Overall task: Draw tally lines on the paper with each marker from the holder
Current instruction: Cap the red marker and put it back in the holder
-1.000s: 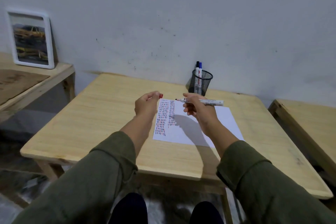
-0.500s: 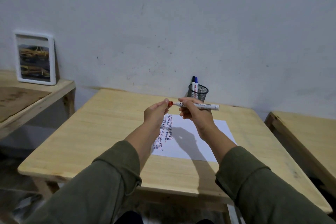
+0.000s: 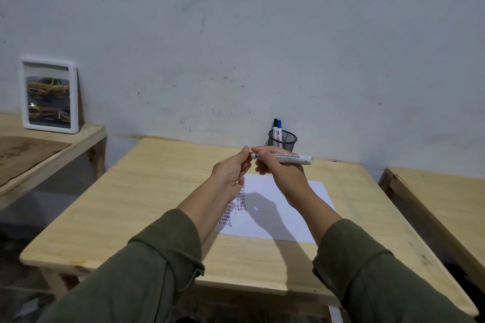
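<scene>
My right hand (image 3: pixel 278 173) holds a white marker (image 3: pixel 288 158) level above the table, its tip end pointing left. My left hand (image 3: pixel 231 173) meets that end, fingers pinched around the marker's cap, which is hidden inside them. Below both hands lies the white paper (image 3: pixel 288 207) with columns of short tally lines (image 3: pixel 236 204) along its left side. A black mesh holder (image 3: pixel 283 140) stands at the table's far edge by the wall, with a black-capped and a blue-capped marker (image 3: pixel 277 127) upright in it.
The paper rests on a light wooden table (image 3: pixel 131 204). A lower wooden bench at the left carries a white-framed picture (image 3: pixel 49 94) leaning on the wall. Another wooden table (image 3: pixel 446 204) stands at the right, across a narrow gap.
My hands came together and rose: the left hand brought the red cap onto the marker's tip, and the cap is now hidden in my fingers. The camera tilted up.
</scene>
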`<state>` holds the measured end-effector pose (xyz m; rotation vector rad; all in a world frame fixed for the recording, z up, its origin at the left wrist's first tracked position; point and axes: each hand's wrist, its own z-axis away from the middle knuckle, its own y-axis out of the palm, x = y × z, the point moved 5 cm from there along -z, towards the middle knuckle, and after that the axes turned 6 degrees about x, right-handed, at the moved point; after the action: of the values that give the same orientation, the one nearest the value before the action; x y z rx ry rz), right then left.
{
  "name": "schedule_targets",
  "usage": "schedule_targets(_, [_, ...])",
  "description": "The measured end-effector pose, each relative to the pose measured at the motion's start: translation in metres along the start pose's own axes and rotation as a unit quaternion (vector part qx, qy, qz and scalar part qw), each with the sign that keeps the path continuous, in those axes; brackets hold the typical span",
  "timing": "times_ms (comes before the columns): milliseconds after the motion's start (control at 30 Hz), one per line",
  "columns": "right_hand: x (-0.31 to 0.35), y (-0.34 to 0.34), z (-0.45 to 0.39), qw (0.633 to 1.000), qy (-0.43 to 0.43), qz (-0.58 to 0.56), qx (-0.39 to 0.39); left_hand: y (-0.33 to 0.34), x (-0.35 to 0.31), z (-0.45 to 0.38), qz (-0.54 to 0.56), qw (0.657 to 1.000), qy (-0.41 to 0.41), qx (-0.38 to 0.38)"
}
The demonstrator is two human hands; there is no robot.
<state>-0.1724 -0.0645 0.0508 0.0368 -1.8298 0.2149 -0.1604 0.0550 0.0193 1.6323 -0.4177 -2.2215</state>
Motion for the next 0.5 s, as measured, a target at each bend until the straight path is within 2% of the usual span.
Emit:
schedule_targets(133, [-0.007, 0.004, 0.001, 0.984, 0.050, -0.165, -0.048, 0.005, 0.002, -0.003, 0.054, 0.998, 0.032, 0.015])
schedule_targets(233, [-0.007, 0.006, 0.001, 0.975, 0.055, -0.216, 0.012, 0.007, 0.000, -0.007, 0.035, 0.998, 0.054, 0.024])
schedule_targets(400, [-0.002, -0.007, -0.001, 0.954, 0.064, -0.268, 0.117, 0.002, -0.027, -0.023, 0.020, 0.996, 0.083, -0.003])
schedule_targets(500, [-0.002, -0.018, -0.007, 0.957, 0.085, -0.238, 0.145, 0.012, -0.041, -0.037, -0.038, 0.994, 0.091, 0.036])
